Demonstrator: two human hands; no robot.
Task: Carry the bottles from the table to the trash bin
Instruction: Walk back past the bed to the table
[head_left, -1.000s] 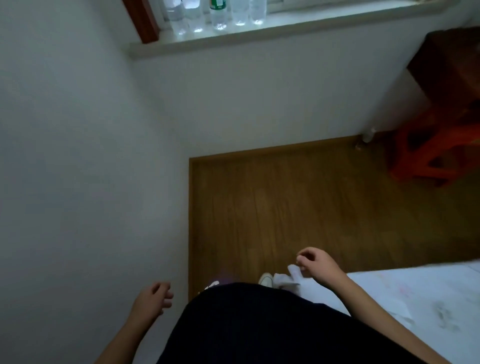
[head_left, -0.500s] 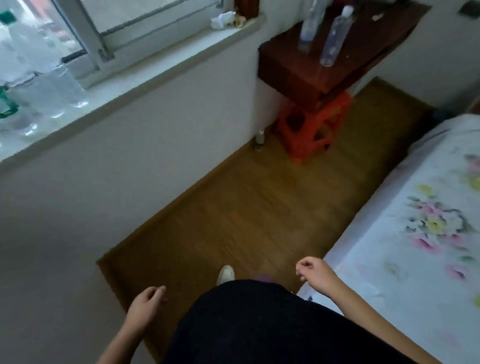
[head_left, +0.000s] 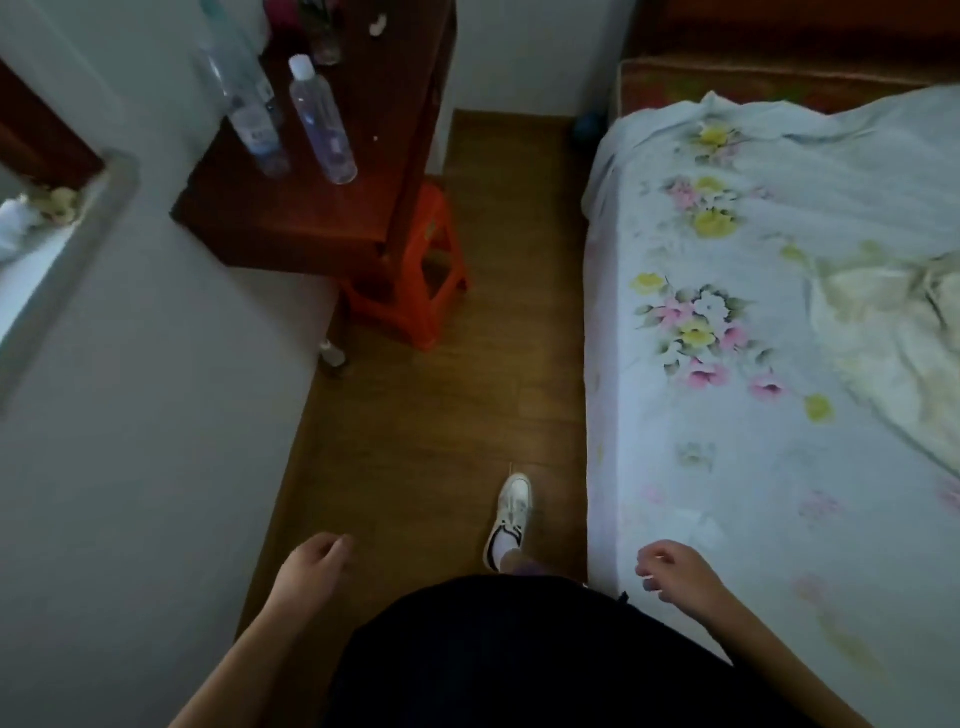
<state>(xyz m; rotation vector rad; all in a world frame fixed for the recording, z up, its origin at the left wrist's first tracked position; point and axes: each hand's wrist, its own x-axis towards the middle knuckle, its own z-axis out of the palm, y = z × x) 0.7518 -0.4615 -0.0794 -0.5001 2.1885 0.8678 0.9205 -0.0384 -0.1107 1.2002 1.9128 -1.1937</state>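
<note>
A person stood on the wooden floor (head_left: 415, 426) beside the bed (head_left: 753, 441), with both hands empty.

Up ahead, a big bottle (head_left: 244, 98) and a white-capped bottle (head_left: 322, 122) stood close together on the dark red surface (head_left: 291, 223). An orange stool (head_left: 418, 291) sat tucked partly under it. The left hand (head_left: 311, 571) and the right hand (head_left: 675, 577) hung low, well apart from the bottles, with fingers (head_left: 340, 543) loosely curled. One white shoe (head_left: 511, 506) was out in front. The bed had a flowery sheet.
</note>
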